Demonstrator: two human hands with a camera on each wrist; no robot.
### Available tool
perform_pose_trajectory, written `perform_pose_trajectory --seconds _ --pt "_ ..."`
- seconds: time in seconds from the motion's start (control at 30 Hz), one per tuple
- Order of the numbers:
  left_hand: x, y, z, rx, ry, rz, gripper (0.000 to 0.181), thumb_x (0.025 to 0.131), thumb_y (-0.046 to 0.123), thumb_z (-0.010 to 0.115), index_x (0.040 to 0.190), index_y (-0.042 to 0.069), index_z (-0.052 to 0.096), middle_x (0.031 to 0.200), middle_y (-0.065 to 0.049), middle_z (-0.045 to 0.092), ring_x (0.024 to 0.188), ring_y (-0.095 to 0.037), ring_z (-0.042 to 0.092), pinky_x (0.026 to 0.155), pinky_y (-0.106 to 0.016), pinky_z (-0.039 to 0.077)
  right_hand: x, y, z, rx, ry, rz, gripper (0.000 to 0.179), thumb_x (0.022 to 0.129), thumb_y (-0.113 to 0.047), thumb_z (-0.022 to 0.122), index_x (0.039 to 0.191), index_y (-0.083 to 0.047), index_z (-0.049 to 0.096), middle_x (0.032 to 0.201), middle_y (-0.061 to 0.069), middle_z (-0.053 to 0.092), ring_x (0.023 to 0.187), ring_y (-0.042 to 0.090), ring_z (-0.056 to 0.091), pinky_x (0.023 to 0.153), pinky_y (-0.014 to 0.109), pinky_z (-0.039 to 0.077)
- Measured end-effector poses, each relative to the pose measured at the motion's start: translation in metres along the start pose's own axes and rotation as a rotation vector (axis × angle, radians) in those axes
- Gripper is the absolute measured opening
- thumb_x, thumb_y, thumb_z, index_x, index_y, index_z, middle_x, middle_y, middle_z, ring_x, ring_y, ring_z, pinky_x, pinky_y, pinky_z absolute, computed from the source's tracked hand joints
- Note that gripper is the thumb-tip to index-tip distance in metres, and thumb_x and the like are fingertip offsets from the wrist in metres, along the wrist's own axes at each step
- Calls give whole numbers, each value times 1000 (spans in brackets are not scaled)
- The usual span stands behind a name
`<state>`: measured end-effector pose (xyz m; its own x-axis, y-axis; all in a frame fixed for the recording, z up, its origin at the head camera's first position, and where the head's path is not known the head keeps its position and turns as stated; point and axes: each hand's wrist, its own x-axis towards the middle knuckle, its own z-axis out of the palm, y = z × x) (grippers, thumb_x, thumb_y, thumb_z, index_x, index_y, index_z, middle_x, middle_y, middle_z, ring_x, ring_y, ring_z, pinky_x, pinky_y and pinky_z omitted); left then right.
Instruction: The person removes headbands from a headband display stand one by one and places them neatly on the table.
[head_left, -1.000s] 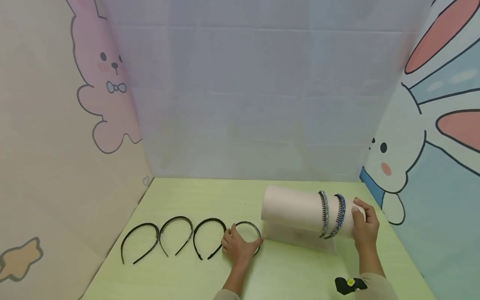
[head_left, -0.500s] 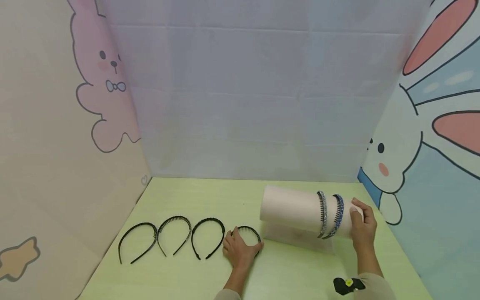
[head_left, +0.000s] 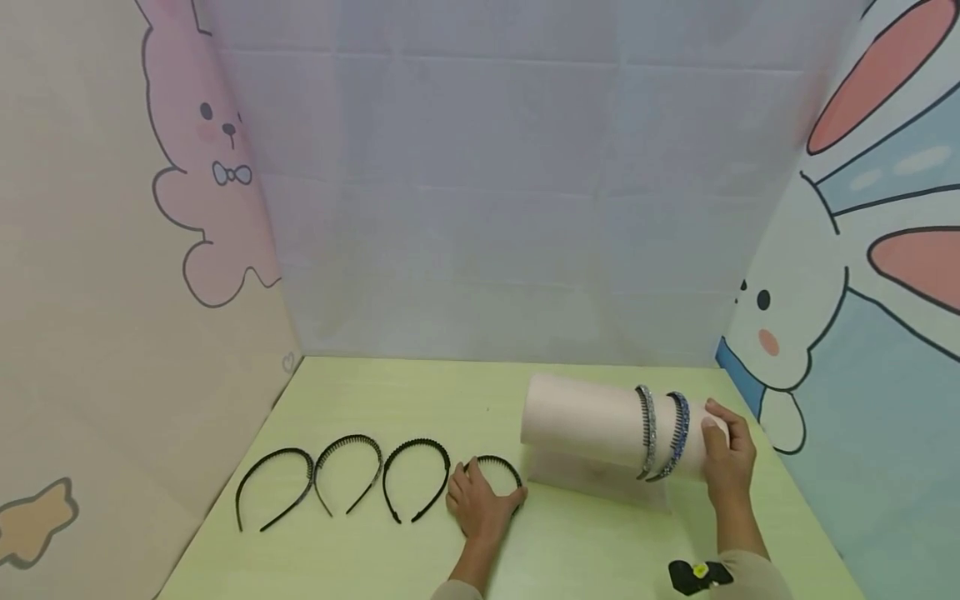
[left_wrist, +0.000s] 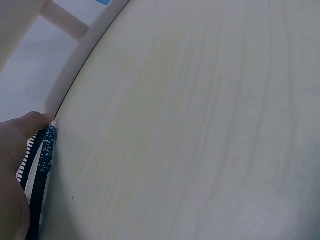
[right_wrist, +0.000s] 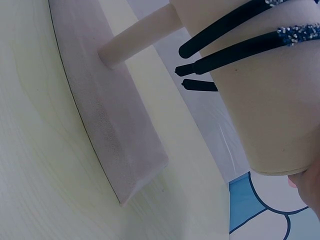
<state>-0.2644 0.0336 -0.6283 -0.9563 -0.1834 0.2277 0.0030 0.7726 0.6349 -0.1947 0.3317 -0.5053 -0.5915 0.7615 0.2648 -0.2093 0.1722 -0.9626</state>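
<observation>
In the head view my left hand [head_left: 483, 504] lies over a black toothed headband [head_left: 497, 458], thumb on its right side and fingers on its left. The left wrist view shows my thumb [left_wrist: 34, 121] at the band, which has dark blue glitter. My right hand [head_left: 729, 454] grips the right end of a pale cylindrical headband stand [head_left: 581, 419], thumb in front. Around the cylinder sit a silver glitter headband [head_left: 647, 432] and a blue glitter headband [head_left: 680, 435]. Their black ends stick out below the cylinder in the right wrist view.
Three more black headbands lie in a row at left: an outer one [head_left: 283, 451], a middle one [head_left: 356, 437] and one beside my left hand [head_left: 422, 442]. The stand's flat base [right_wrist: 115, 110] rests on the pale green table [head_left: 360, 567]. Cartoon-printed walls enclose the sides.
My left hand and the headband under it have shifted slightly towards me. My right hand and the stand stay in nearly the same place.
</observation>
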Motion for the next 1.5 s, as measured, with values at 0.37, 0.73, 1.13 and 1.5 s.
perform_pose_trajectory --seconds 0.37,0.73,1.13,1.5 --pt "1 -6 2 9 17 21 106 47 56 84 130 0 48 132 -25 38 121 -41 30 95 -54 27 0 4 0 12 -15 -34 24 92 -5 53 115 1 60 118 -4 59 110 10 49 82 14 39" --pt "8 -16 4 -3 22 48 105 49 57 83 129 -1 48 134 -25 37 124 -41 28 98 -54 26 3 8 1 45 -41 -5 25 92 -6 53 116 0 59 119 -6 57 112 9 47 82 13 39" --pt "10 -12 -3 -77 120 116 94 51 56 83 124 6 53 128 -19 42 119 -37 32 93 -54 28 0 12 -1 21 -36 -6 26 93 -7 53 117 -2 59 120 -7 57 109 8 47 80 13 38" --pt "18 11 -26 -242 187 154 77 59 48 81 120 10 56 128 -19 44 115 -37 34 87 -54 27 2 11 -2 23 -23 -22 24 93 -7 53 116 -3 60 118 -8 58 110 9 48 81 13 39"
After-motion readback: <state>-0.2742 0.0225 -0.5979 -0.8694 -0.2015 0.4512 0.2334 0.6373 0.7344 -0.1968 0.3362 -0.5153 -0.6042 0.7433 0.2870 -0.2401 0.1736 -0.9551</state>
